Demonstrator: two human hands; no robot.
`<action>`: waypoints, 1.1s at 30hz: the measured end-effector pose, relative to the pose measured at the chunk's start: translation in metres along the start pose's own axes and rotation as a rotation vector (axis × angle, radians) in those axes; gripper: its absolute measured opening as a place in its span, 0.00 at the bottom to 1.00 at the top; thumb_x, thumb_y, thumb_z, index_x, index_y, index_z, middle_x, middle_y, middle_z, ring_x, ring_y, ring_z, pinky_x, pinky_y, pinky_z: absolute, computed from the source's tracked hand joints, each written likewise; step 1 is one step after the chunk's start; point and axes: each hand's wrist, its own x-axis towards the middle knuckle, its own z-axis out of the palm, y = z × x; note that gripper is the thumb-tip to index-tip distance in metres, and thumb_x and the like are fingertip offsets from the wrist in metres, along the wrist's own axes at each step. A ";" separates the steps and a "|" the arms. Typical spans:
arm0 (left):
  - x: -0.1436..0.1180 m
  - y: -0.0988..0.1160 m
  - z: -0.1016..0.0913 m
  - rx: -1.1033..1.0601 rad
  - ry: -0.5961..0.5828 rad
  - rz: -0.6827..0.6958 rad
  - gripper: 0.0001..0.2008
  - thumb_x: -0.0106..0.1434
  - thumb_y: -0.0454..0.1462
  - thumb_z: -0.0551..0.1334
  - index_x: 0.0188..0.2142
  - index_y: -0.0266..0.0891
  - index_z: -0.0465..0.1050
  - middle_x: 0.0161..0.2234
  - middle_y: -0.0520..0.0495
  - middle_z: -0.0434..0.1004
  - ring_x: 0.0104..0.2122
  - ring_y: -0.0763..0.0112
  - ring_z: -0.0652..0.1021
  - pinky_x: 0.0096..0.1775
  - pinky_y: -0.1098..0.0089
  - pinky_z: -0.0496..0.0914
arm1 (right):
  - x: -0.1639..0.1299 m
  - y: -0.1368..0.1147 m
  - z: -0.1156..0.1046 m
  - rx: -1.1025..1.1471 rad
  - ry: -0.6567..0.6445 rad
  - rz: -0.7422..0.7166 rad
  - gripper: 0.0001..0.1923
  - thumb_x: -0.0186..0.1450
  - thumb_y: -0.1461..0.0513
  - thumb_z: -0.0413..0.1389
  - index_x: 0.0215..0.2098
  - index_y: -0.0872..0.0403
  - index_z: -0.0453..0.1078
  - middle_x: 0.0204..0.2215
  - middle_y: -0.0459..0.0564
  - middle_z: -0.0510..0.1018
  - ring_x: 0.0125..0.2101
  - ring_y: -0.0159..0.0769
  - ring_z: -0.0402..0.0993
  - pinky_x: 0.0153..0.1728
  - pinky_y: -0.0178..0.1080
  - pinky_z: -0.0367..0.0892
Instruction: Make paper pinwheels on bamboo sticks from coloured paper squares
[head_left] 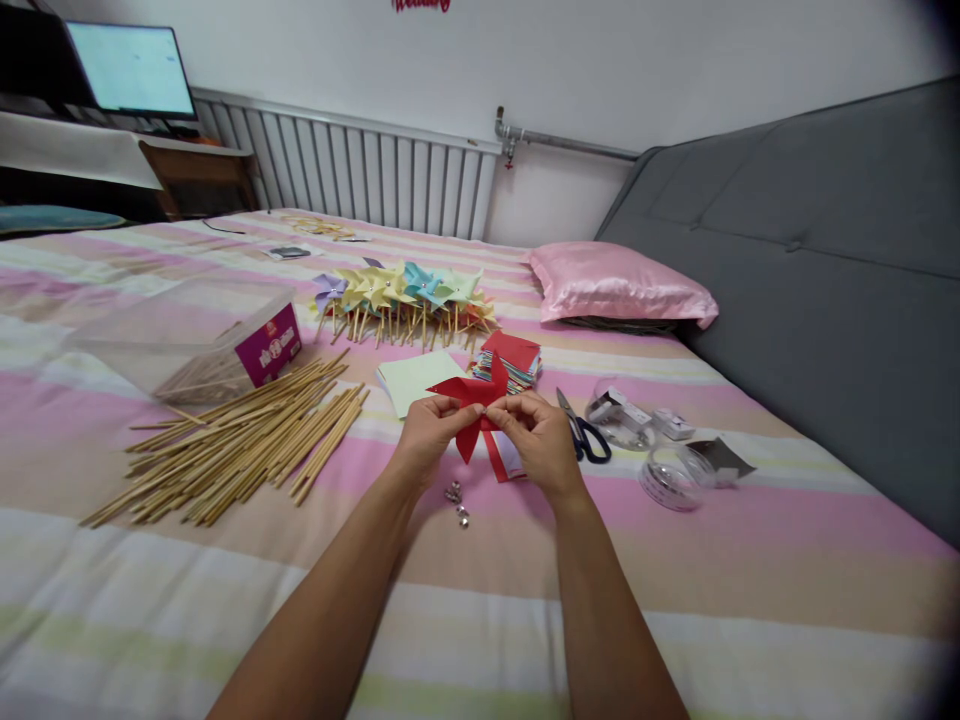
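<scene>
- My left hand pinches the left side of a red paper pinwheel, with its fingertips closed on a folded flap.
- My right hand pinches the same pinwheel near its middle, thumb and forefinger closed on the paper.
- I hold the pinwheel just above the striped bed cover, between both hands, in front of me at the middle of the view.
- A few small silver pins lie on the cover just below my left hand.
- A pale green sheet of paper lies just behind my hands, and a stack of coloured paper squares with red on top sits beside it.
- A pair of scissors with dark handles lies just to the right of my right hand.
- Further right I see clear plastic tubs and small bits I cannot make out.
- A big loose pile of wooden sticks lies to the left, with a clear box holding more sticks behind it.
- A row of finished pinwheels on sticks lies further back on the bed.
- A pink pillow rests against the grey headboard.
</scene>
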 end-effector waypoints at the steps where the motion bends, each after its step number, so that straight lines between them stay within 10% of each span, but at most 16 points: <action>1: 0.000 0.001 0.000 0.004 -0.002 0.007 0.12 0.40 0.39 0.72 0.22 0.33 0.77 0.22 0.48 0.77 0.22 0.75 0.72 0.28 0.74 0.64 | 0.000 0.000 0.000 0.001 0.000 0.004 0.10 0.58 0.56 0.58 0.27 0.55 0.75 0.27 0.47 0.73 0.26 0.31 0.65 0.28 0.35 0.60; 13: -0.002 0.001 0.001 0.082 0.016 0.088 0.10 0.42 0.40 0.72 0.22 0.35 0.77 0.21 0.47 0.78 0.22 0.72 0.74 0.27 0.72 0.65 | 0.001 0.002 0.004 -0.083 0.191 -0.068 0.15 0.53 0.58 0.61 0.37 0.54 0.67 0.37 0.50 0.74 0.39 0.37 0.69 0.44 0.41 0.63; 17: -0.001 0.000 0.000 0.058 0.000 0.093 0.11 0.42 0.40 0.72 0.24 0.35 0.78 0.24 0.46 0.79 0.24 0.69 0.76 0.30 0.70 0.68 | 0.000 0.003 0.007 0.159 0.039 0.023 0.24 0.57 0.59 0.58 0.51 0.54 0.61 0.44 0.54 0.75 0.44 0.39 0.72 0.44 0.42 0.66; 33: 0.000 -0.002 0.005 -0.008 0.034 0.069 0.14 0.37 0.38 0.73 0.24 0.34 0.76 0.23 0.47 0.79 0.23 0.69 0.77 0.29 0.71 0.69 | 0.000 0.002 0.010 0.172 -0.016 0.039 0.11 0.59 0.60 0.56 0.39 0.55 0.72 0.37 0.51 0.79 0.37 0.39 0.75 0.40 0.40 0.69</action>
